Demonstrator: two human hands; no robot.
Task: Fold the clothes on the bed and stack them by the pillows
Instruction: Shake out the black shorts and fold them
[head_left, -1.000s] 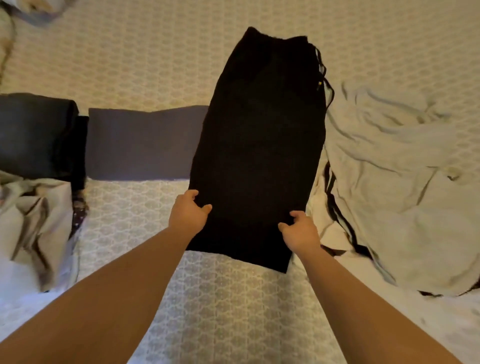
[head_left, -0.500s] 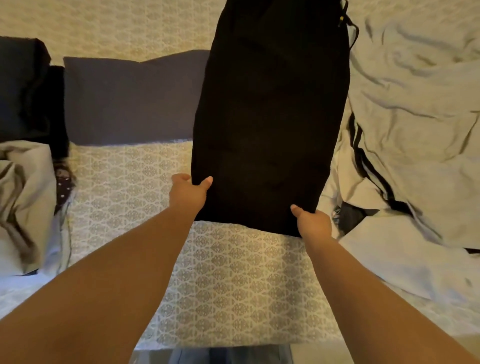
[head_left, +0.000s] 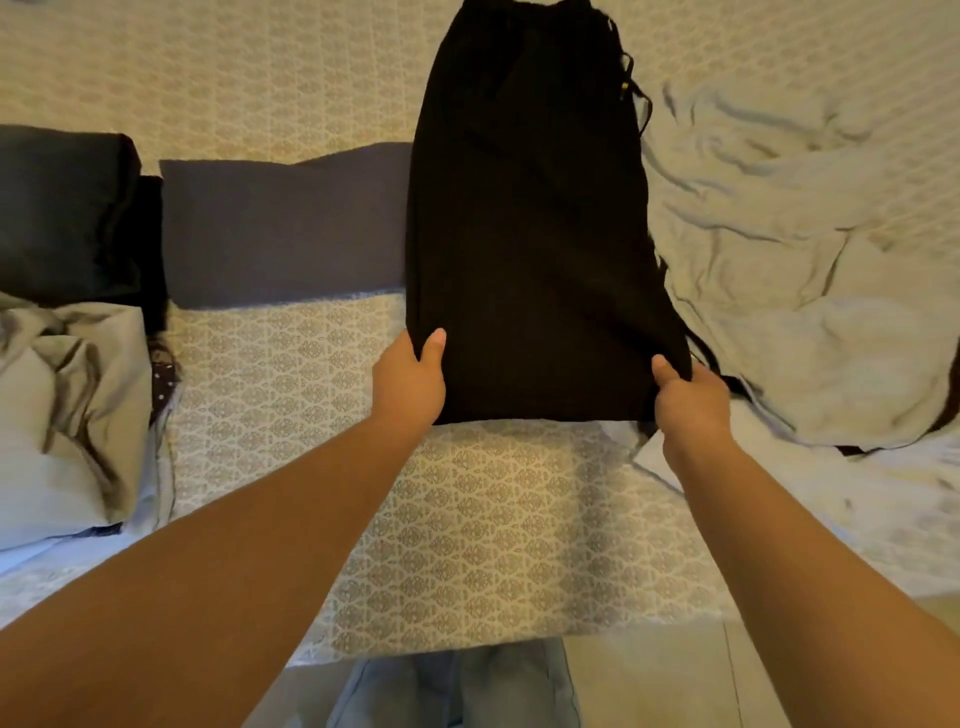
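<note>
A black garment (head_left: 530, 234), folded lengthwise, lay flat on a patterned bedspread (head_left: 467, 519), stretching straight away from the person. The left hand (head_left: 410, 384) gripped its near left corner, thumb on top and fingers tucked under the cloth. The right hand (head_left: 685, 400) pinched the near right corner the same way, thumb pressed on top. The garment's near edge ran straight between the two hands; its far end, with a dark drawstring (head_left: 631, 88) trailing off the right side, reached the top of the view.

Just left of the left hand was a bare stretch of bedspread. Beyond that, a folded grey cloth (head_left: 280, 228) touched the garment's left edge, with a dark folded stack (head_left: 67, 208) further left and a crumpled pale cloth (head_left: 67, 410) nearer. Immediately right of the right hand, a rumpled pale blue garment (head_left: 805, 260) crowded the black garment's right edge. Nearer than both hands, open bedspread ran to the bed's edge.
</note>
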